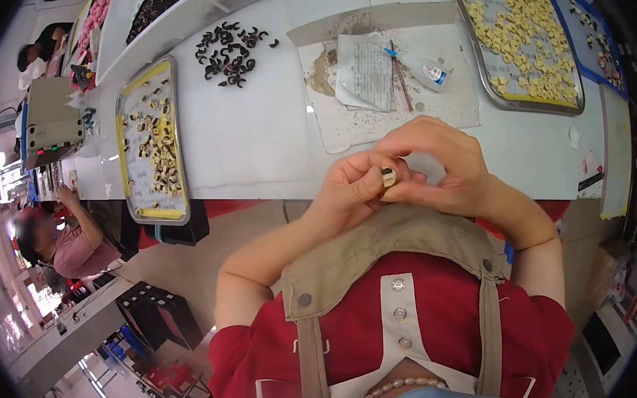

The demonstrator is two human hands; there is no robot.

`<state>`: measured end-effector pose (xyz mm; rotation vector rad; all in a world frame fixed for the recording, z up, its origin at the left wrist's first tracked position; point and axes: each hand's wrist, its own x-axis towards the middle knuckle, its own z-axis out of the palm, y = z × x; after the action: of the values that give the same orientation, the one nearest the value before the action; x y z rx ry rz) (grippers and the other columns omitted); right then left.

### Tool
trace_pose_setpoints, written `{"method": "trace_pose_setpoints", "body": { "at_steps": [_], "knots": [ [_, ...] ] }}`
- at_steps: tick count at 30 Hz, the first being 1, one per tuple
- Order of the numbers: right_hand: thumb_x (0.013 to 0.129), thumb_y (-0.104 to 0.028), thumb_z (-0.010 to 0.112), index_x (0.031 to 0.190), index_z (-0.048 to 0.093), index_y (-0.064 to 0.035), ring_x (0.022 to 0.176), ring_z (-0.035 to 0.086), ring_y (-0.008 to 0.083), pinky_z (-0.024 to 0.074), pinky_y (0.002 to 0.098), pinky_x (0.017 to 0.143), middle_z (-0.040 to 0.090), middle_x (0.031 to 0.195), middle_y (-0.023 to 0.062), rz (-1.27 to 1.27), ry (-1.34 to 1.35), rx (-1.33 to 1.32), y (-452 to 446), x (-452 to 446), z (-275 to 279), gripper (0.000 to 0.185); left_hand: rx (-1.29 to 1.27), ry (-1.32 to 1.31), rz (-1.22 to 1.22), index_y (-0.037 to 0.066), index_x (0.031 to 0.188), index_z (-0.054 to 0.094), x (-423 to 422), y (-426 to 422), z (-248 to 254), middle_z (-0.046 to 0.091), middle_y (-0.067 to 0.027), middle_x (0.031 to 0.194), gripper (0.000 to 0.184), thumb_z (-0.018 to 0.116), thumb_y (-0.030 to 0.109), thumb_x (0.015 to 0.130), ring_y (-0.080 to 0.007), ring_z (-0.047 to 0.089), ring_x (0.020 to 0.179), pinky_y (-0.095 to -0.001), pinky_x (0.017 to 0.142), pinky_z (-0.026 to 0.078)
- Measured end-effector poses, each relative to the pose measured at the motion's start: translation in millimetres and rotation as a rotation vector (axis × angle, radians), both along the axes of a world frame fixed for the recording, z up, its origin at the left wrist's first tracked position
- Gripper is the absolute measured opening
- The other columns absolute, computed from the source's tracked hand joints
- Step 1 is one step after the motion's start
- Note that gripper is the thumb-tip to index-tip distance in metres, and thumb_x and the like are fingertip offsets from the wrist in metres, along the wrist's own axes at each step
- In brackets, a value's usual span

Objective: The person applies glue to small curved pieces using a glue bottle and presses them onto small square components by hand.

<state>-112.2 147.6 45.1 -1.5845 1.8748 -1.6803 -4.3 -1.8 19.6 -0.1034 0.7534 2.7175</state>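
Observation:
My left hand and my right hand meet in front of the apron, close to the table's near edge. Between their fingertips is a small cream-and-black piece. The thumb and fingers of my left hand are closed on it, and the pinched fingertips of my right hand hold it from the other side. Its underside is hidden by the fingers. Beyond the hands, on a stained board, are a printed sheet, a thin reddish stick and a small clear bottle with a blue nozzle.
At the left stands a metal tray of cream-and-dark pieces. Black curved pieces lie loose near a white bin full of dark ones. A tray of cream pieces is far right, beside a blue tray. A co-worker sits left.

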Motion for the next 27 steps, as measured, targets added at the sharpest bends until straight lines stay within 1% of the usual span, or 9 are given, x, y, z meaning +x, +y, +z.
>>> {"method": "trace_pose_setpoints", "body": {
  "at_steps": [2,3,5,8,17,20,23,27],
  "knots": [
    [0.064,-0.001,0.073,0.105,0.05,0.0001,0.079,0.059,0.0234,0.0484,0.0317,0.07,0.06,0.089,0.0122,-0.111,-0.113,-0.062,-1.7,6.7,-6.0,0.047,0.101,0.036,0.007,0.003,0.098,0.054,-1.8,-1.9,-9.4,0.055,-0.0066,0.101,0.03,0.059,0.029,0.085,-0.0222,0.05,0.11,-0.0351,0.091,0.041],
    [0.064,0.0,0.072,0.106,0.048,0.0003,0.078,0.059,0.023,0.0488,0.0316,0.069,0.06,0.089,0.0128,-0.101,-0.032,-0.072,-2.9,5.8,-9.4,0.048,0.155,0.049,0.009,0.004,0.098,0.054,-1.7,-2.8,-11.9,0.054,-0.0062,0.101,0.031,0.058,0.031,0.085,-0.0233,0.049,0.112,-0.0361,0.093,0.04],
    [0.065,0.003,0.07,0.109,0.044,0.0008,0.077,0.06,0.0221,0.0495,0.0314,0.068,0.059,0.089,0.0139,-0.086,0.127,-0.088,-3.8,3.6,-14.6,0.051,0.116,-0.01,0.007,0.004,0.097,0.053,-1.7,-3.9,-7.6,0.053,-0.0058,0.102,0.03,0.057,0.032,0.085,-0.0235,0.048,0.113,-0.0363,0.093,0.04],
    [0.065,0.005,0.068,0.107,0.045,0.0002,0.075,0.061,0.0218,0.05,0.0303,0.066,0.059,0.088,0.0133,-0.089,0.108,-0.08,-6.1,4.8,-14.7,0.048,0.102,-0.062,0.019,0.005,0.097,0.053,-1.5,-3.6,-5.8,0.053,-0.0054,0.102,0.031,0.056,0.032,0.085,-0.0237,0.048,0.114,-0.0365,0.094,0.039],
    [0.065,0.005,0.067,0.107,0.044,-0.0009,0.07,0.061,0.0197,0.0511,0.0278,0.062,0.06,0.086,0.0121,-0.128,0.111,-0.065,-2.1,5.1,-16.3,0.049,0.075,-0.111,0.033,0.003,0.099,0.053,-4.4,0.6,-4.1,0.054,-0.0053,0.101,0.032,0.056,0.031,0.086,-0.0234,0.048,0.113,-0.0365,0.094,0.039],
    [0.064,0.005,0.067,0.107,0.044,-0.001,0.069,0.061,0.019,0.0509,0.0271,0.061,0.059,0.083,0.0112,-0.145,0.13,-0.059,-2.5,5.6,-17.7,0.048,0.083,-0.142,0.037,0.003,0.1,0.052,-4.8,2.0,-2.3,0.055,-0.0051,0.102,0.032,0.056,0.031,0.086,-0.0226,0.049,0.112,-0.0359,0.094,0.04],
    [0.06,0.007,0.063,0.1,0.05,-0.0035,0.06,0.056,0.0144,0.0467,0.0239,0.052,0.055,0.071,0.0052,-0.234,0.097,-0.104,-9.5,9.4,-16.1,0.043,0.083,-0.168,0.04,0.002,0.102,0.052,-5.1,2.1,-0.8,0.055,-0.0051,0.102,0.033,0.056,0.031,0.086,-0.0218,0.05,0.111,-0.0354,0.093,0.04],
    [0.061,0.006,0.063,0.098,0.05,-0.0034,0.06,0.057,0.0148,0.047,0.0247,0.052,0.056,0.072,0.006,-0.258,0.108,-0.101,-13.7,11.7,-20.7,0.04,0.097,-0.183,0.053,0.002,0.106,0.05,-1.8,0.1,-4.3,0.055,-0.0055,0.103,0.035,0.055,0.03,0.087,-0.0213,0.05,0.11,-0.0352,0.093,0.04]
  ]
}}
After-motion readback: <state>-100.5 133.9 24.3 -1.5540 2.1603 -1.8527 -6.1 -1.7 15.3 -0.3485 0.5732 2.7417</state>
